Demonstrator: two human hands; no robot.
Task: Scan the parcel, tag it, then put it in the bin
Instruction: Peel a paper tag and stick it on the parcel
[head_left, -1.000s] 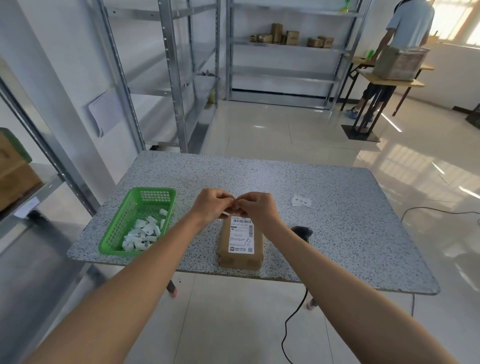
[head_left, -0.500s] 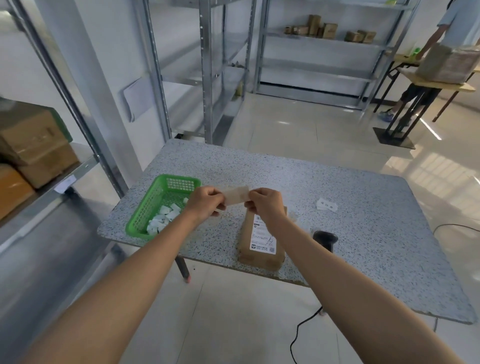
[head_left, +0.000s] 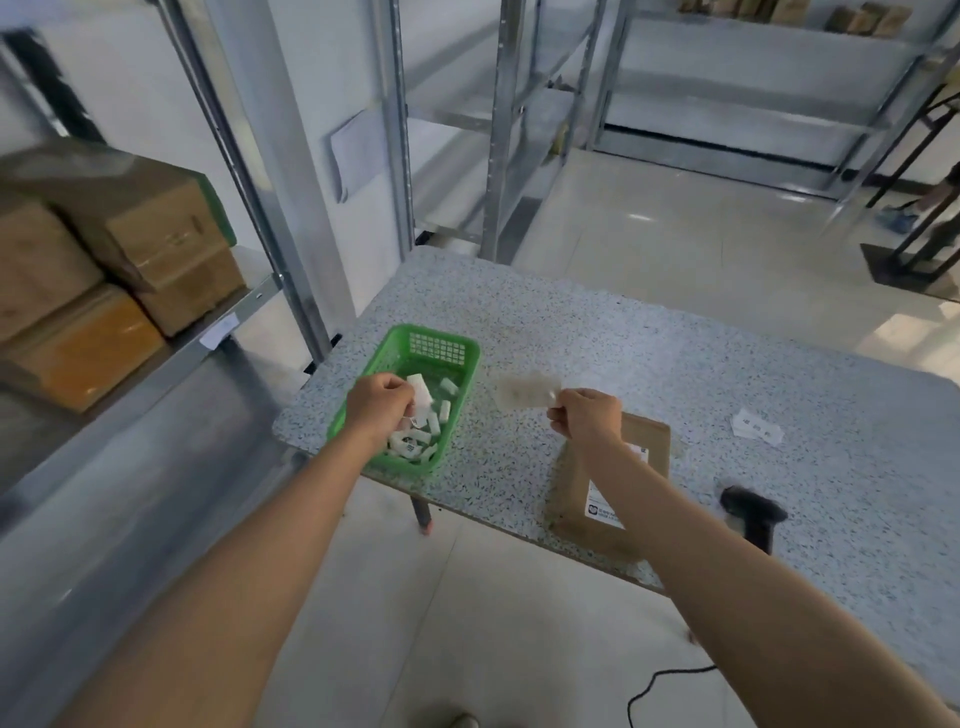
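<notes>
The hands have just parted. The left hand (head_left: 378, 401) now drops a pinched white backing strip (head_left: 421, 388) over the green basket (head_left: 451, 347); the right hand (head_left: 587, 418) pinches the peeled translucent tag (head_left: 524, 391) above the brown parcel (head_left: 613, 491), lying on the speckled table (head_left: 649, 343). Sticking likely comes next.

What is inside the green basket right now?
The green basket holds a loose pile of small white slips. The left hand, pinching a white slip, hangs over it and covers part of the pile, so no count is possible.
</notes>
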